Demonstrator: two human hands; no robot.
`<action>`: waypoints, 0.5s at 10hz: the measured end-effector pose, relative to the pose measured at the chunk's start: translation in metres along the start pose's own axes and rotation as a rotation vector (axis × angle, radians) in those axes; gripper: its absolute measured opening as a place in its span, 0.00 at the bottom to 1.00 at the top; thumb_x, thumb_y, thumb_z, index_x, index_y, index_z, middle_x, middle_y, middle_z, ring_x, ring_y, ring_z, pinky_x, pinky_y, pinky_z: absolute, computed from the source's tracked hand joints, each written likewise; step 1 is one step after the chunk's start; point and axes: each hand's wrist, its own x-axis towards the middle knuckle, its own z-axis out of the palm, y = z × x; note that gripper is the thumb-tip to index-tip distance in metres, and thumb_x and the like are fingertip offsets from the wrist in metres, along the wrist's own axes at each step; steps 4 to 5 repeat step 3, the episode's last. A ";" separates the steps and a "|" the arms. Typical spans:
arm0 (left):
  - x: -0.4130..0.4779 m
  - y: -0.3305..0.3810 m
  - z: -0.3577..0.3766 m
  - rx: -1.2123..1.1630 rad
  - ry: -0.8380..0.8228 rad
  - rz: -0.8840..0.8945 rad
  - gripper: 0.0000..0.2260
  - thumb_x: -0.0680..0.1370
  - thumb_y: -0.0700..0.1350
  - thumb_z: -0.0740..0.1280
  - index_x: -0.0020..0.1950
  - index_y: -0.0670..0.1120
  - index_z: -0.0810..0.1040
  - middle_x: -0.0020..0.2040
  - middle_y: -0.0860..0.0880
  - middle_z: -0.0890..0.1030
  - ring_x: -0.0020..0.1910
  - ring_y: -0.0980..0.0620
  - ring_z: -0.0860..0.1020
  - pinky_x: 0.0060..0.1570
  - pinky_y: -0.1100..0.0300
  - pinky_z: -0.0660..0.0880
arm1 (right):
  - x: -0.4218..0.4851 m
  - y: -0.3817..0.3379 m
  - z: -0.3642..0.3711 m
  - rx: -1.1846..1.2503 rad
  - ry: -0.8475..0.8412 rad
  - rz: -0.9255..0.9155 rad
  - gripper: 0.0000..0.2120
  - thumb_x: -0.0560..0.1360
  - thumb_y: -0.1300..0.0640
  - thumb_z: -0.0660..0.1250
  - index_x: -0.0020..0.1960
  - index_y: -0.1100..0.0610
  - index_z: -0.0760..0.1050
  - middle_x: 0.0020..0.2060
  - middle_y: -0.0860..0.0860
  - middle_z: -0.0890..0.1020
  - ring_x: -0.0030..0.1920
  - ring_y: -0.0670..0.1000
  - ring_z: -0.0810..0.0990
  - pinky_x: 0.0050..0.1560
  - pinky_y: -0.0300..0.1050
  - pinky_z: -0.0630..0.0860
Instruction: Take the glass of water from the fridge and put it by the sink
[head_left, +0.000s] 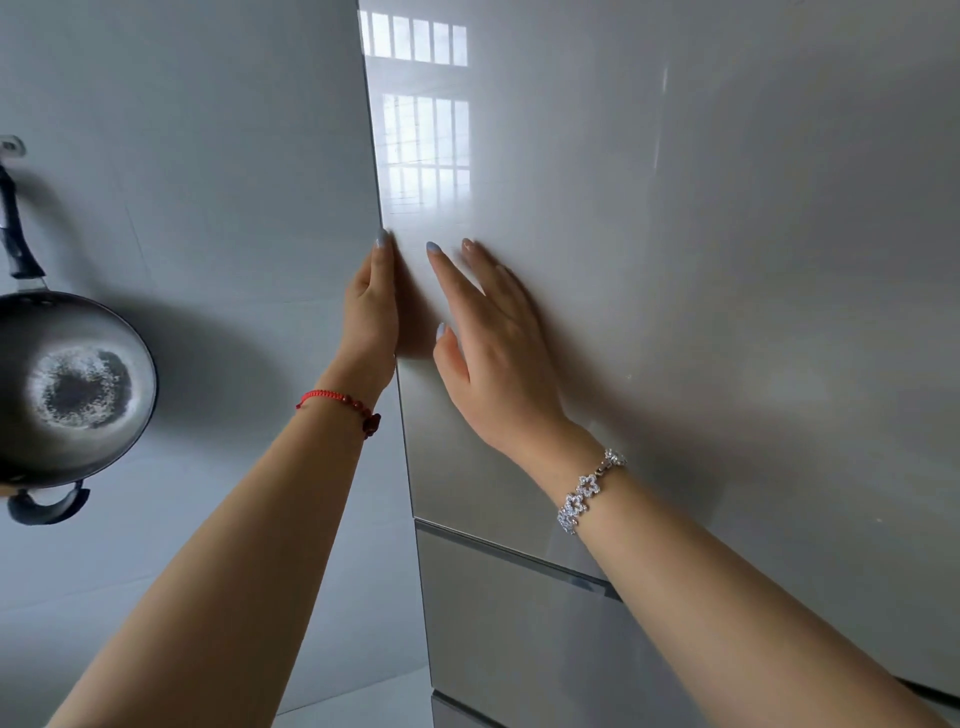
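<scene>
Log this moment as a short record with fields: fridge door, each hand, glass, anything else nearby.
fridge door: upper door looks shut, glossy, reflecting a window
left hand: left hand curled around the door's left edge
right hand: right hand flat on the door front, fingers spread
glass: not in view
nearby: wok hanging on the tiled wall at left
task stage: fridge not yet opened

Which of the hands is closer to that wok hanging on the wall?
The left. The left hand grips the fridge door's edge, on the side toward the wok; the right hand lies flat on the door front, farther away.
</scene>
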 end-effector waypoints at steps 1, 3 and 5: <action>0.003 0.001 -0.003 0.028 0.001 0.018 0.19 0.81 0.54 0.55 0.44 0.41 0.77 0.31 0.51 0.78 0.33 0.57 0.73 0.37 0.64 0.70 | 0.000 -0.003 0.004 0.047 0.048 0.032 0.23 0.72 0.64 0.59 0.67 0.62 0.69 0.62 0.58 0.77 0.67 0.54 0.67 0.70 0.48 0.57; -0.021 0.008 -0.030 0.065 0.042 0.088 0.15 0.80 0.50 0.57 0.63 0.50 0.76 0.62 0.50 0.79 0.60 0.57 0.76 0.59 0.60 0.72 | 0.004 -0.036 0.003 0.436 0.120 0.128 0.19 0.75 0.59 0.56 0.63 0.63 0.72 0.58 0.57 0.80 0.61 0.51 0.73 0.64 0.43 0.68; -0.021 0.008 -0.030 0.065 0.042 0.088 0.15 0.80 0.50 0.57 0.63 0.50 0.76 0.62 0.50 0.79 0.60 0.57 0.76 0.59 0.60 0.72 | 0.004 -0.036 0.003 0.436 0.120 0.128 0.19 0.75 0.59 0.56 0.63 0.63 0.72 0.58 0.57 0.80 0.61 0.51 0.73 0.64 0.43 0.68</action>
